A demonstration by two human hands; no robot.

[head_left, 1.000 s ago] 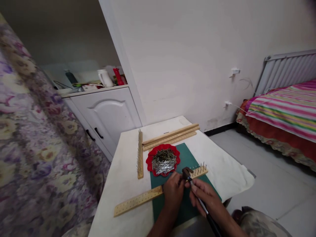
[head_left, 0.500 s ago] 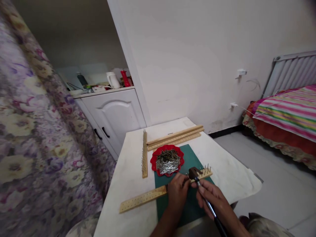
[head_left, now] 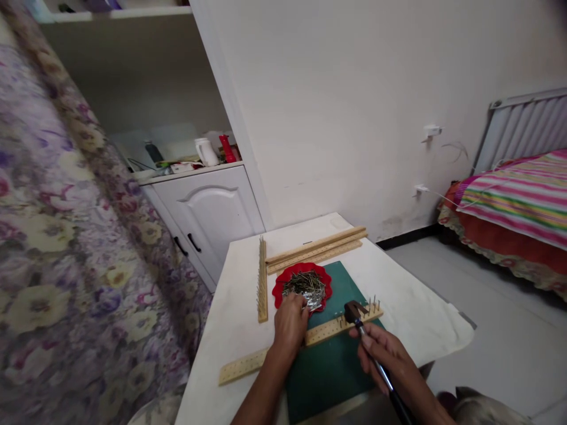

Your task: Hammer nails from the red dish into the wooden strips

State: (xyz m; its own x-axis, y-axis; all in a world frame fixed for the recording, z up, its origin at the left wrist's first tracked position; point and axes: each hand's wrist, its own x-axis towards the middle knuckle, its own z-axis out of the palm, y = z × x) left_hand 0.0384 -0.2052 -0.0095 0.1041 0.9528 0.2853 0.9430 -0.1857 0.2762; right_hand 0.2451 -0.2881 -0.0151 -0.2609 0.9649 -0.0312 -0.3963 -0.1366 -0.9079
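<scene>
My left hand [head_left: 291, 319] reaches over the near rim of a red scalloped dish [head_left: 326, 293] full of nails [head_left: 305, 284]. Its fingers are curled together down at the silvery nails; what lies between the fingertips is hidden. My right hand [head_left: 383, 351] is closed around the shaft of a claw hammer [head_left: 364, 335]. The hammer's dark head hovers by a long wooden strip [head_left: 323, 332] with rows of holes, hiding part of it. Several nails stand upright in the strip's right part. My left forearm crosses over the strip's left part.
A green mat [head_left: 330, 375] lies under the strip on the white table [head_left: 411, 307]. Behind the dish are further wooden strips [head_left: 316, 247]; a nail-studded strip [head_left: 263, 295] stands left of it. A floral curtain [head_left: 88, 265] hangs at left, a bed [head_left: 514, 206] stands at right.
My left hand has moved from the wooden strip up and left to the nails in the red dish. My right hand still holds the hammer near the strip. The view has shifted slightly.
</scene>
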